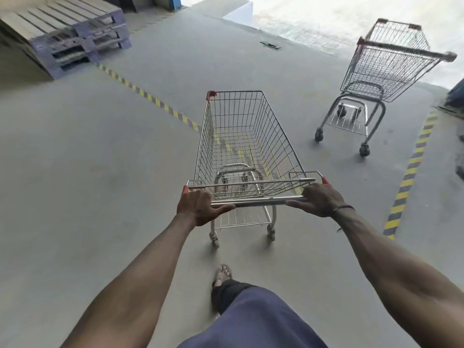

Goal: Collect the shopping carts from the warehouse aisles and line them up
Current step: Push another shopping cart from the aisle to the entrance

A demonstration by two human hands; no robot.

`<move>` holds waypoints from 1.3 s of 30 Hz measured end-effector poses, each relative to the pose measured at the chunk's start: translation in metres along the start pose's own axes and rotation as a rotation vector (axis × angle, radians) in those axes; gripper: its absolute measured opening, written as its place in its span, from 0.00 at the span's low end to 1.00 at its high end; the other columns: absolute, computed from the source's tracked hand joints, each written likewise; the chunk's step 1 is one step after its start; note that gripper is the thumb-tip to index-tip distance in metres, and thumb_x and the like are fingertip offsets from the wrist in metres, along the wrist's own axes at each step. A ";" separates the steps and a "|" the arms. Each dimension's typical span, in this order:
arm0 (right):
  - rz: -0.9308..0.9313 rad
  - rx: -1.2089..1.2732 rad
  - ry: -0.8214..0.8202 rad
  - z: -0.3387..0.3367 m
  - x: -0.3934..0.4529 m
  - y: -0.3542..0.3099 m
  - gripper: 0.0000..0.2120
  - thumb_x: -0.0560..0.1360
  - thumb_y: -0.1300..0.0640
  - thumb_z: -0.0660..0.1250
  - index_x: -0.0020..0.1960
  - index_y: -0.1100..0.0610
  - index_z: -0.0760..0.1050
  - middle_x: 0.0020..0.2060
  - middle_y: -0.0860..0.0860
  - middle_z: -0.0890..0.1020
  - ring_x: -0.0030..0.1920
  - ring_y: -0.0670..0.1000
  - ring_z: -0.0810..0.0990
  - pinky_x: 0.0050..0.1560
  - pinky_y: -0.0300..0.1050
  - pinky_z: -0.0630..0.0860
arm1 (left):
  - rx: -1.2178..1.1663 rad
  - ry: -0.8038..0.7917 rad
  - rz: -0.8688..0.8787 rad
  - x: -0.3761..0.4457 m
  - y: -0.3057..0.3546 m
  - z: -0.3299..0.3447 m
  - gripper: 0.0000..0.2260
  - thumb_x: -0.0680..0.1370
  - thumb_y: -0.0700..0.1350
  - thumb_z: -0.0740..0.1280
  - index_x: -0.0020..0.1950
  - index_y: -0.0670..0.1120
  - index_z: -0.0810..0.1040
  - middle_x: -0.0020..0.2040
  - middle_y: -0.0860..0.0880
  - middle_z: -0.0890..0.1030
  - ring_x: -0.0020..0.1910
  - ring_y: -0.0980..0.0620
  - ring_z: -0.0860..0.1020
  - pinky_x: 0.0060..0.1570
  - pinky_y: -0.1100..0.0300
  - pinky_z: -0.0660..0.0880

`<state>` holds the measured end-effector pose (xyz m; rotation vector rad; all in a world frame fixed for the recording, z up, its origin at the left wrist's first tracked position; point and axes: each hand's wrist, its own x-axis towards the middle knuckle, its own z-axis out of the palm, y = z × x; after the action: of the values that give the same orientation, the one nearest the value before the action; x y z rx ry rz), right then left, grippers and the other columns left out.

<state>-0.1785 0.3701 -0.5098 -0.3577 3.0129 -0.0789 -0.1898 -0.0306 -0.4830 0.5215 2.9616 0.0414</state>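
Note:
An empty wire shopping cart [241,136] with red corner caps stands right in front of me on the grey floor. My left hand [198,205] grips the left end of its metal handle bar [258,201]. At the bar's right end, my right hand [319,200] grips it too, a dark band on its wrist. A second empty wire cart [381,69] stands alone ahead to the right, its handle toward the right, a good cart's length beyond mine.
Stacked pallets [65,33] sit at the far left. A yellow-and-black floor stripe [148,95] runs diagonally from the pallets under my cart; another stripe [411,169] runs along the right. A white ramp or kerb [238,11] lies ahead. My sandalled foot [223,275] steps forward.

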 end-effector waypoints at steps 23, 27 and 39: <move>0.482 0.088 0.006 -0.035 0.403 -0.038 0.45 0.71 0.13 0.48 0.28 0.55 0.71 0.27 0.47 0.75 0.35 0.51 0.78 0.77 0.67 0.59 | 0.100 -0.061 0.420 0.507 -0.265 -0.065 0.42 0.69 0.86 0.42 0.32 0.49 0.69 0.31 0.53 0.73 0.38 0.46 0.79 0.72 0.40 0.67; 0.579 0.088 0.004 -0.048 0.462 -0.021 0.42 0.72 0.14 0.50 0.28 0.53 0.71 0.28 0.47 0.76 0.31 0.48 0.74 0.78 0.66 0.59 | 0.133 0.016 0.521 0.594 -0.268 -0.076 0.38 0.75 0.80 0.45 0.53 0.49 0.75 0.52 0.48 0.83 0.56 0.44 0.82 0.73 0.37 0.62; 0.675 0.094 0.013 -0.073 0.633 0.115 0.42 0.72 0.15 0.48 0.29 0.53 0.70 0.29 0.48 0.78 0.30 0.48 0.75 0.78 0.69 0.60 | 0.008 0.060 0.580 0.836 -0.227 -0.078 0.30 0.79 0.71 0.48 0.60 0.49 0.74 0.58 0.46 0.78 0.62 0.41 0.76 0.64 0.36 0.67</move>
<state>-0.8249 0.3349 -0.5075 0.6667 2.9469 -0.1609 -1.0557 0.0420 -0.5228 1.3763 2.7547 0.1033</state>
